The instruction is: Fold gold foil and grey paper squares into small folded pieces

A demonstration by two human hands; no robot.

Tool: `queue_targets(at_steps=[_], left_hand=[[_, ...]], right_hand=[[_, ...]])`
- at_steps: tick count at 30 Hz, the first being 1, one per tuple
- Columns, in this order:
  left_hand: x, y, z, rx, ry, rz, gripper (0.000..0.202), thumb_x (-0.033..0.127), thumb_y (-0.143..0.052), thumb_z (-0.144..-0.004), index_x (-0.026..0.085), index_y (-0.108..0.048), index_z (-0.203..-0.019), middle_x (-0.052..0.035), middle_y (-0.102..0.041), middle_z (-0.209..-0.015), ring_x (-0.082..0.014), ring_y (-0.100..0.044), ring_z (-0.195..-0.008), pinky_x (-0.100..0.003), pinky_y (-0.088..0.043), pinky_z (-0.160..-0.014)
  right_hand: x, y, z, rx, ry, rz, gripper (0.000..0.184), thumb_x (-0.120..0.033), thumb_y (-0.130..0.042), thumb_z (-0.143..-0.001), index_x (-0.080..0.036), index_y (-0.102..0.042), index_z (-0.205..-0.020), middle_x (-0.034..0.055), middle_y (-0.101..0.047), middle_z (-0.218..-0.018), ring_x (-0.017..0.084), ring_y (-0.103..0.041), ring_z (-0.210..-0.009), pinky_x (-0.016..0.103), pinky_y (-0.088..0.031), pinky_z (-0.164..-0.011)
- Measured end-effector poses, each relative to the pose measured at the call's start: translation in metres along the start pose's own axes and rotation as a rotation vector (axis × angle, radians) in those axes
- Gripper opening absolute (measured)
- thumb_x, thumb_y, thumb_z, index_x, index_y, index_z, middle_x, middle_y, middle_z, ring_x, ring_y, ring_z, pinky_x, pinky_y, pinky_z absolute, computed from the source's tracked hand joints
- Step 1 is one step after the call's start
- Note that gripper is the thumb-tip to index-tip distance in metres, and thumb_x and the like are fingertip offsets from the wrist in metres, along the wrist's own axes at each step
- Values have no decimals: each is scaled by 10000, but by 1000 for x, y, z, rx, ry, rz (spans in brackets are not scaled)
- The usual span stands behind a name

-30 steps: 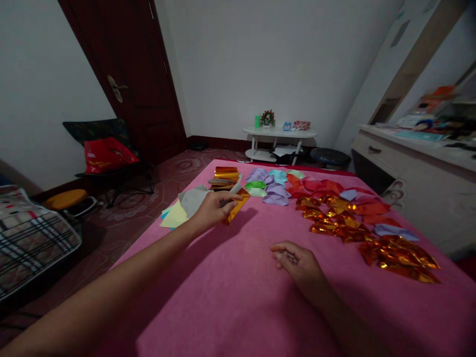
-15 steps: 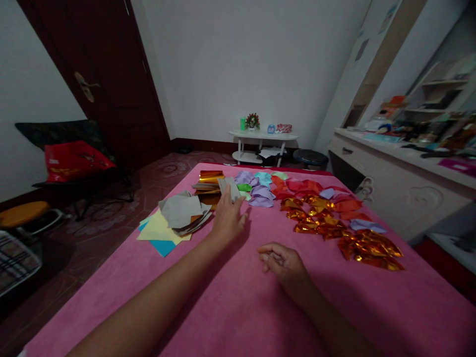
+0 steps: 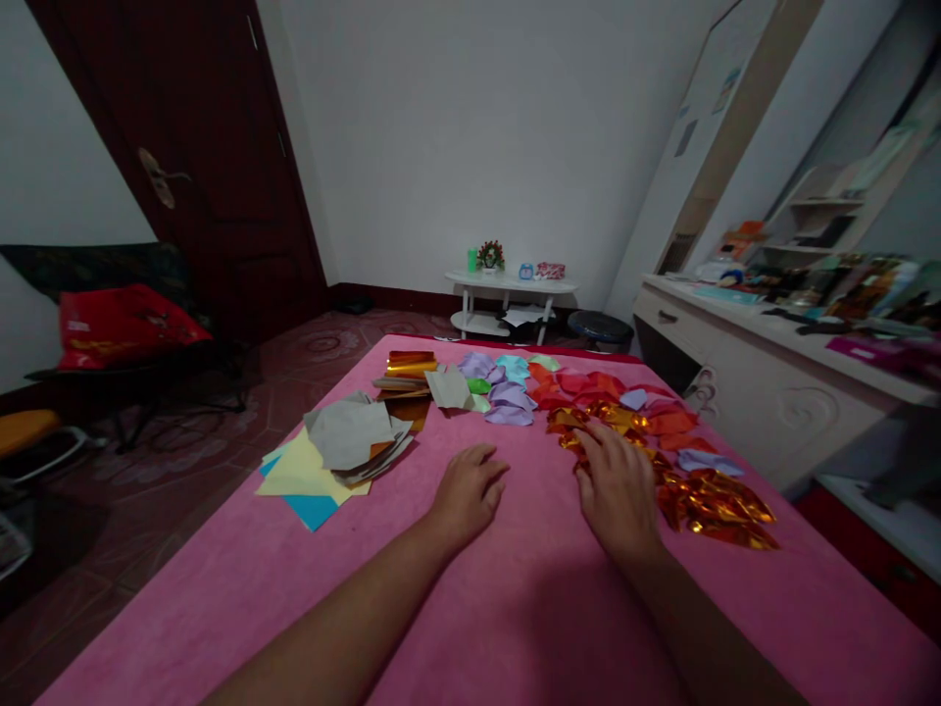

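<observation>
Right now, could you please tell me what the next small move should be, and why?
Perhaps the right hand could close on a gold foil piece, since it reaches over that pile, while the left hand shows nothing held above the pink cloth.

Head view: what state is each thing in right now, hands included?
Gold foil pieces, crinkled, clustered
Grey stack, uneven, edges fanned
Yellow sheet, flat, partly covered
Blue sheet, mostly covered
Pink cloth, spread out
Left hand, open, holding nothing visible
Right hand, at the gold foil pieces, grip unclear
Door, appears shut
Drawer, appears shut
Red bag, slumped
</observation>
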State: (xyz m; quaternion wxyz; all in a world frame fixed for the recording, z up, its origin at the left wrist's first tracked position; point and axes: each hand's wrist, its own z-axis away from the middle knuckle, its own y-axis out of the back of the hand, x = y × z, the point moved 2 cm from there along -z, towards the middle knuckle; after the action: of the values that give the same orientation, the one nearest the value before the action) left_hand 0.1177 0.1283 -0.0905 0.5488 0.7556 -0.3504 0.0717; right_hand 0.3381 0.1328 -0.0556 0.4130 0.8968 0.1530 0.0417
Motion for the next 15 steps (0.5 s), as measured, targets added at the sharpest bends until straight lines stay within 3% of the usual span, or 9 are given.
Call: queue_targets(at_steps=[5,13,15], left_hand=[[-1,1,0,3,15,44,336,214,-555,-807,209,-667,-1124,-108,-560,-1275,-254,-509,-1187,-428,-411,-1028],[-1,6,-8,91,139,192,311,147,-564,-780,190,-688,-1062,-88,-613,-1144,-208,-576,-1065,-375,-466,-968],[-3,11,-10,157,173,184,296,128,-558,-773,187,-698,-1027,-94,-588,-1184,-216,-563,-1091,-396,-460,-981]], right_hand=[[13,-14,1,-82,-1,113,330,-104,-498,-804,-174,-611,-1106,108,-646,-1074,282,-512,-1067,493,-291,-1003],[-9,-11,-3,-26,106,-4,267,-74,-505,-790,-205,-673,-950,90,-622,-1112,263,-507,-1073,451,-329,-992],[-9,-13,-4,-12,93,-13,268,-67,-509,-780,-208,-680,-931,91,-623,-1099,267,-512,-1064,450,-352,-966]])
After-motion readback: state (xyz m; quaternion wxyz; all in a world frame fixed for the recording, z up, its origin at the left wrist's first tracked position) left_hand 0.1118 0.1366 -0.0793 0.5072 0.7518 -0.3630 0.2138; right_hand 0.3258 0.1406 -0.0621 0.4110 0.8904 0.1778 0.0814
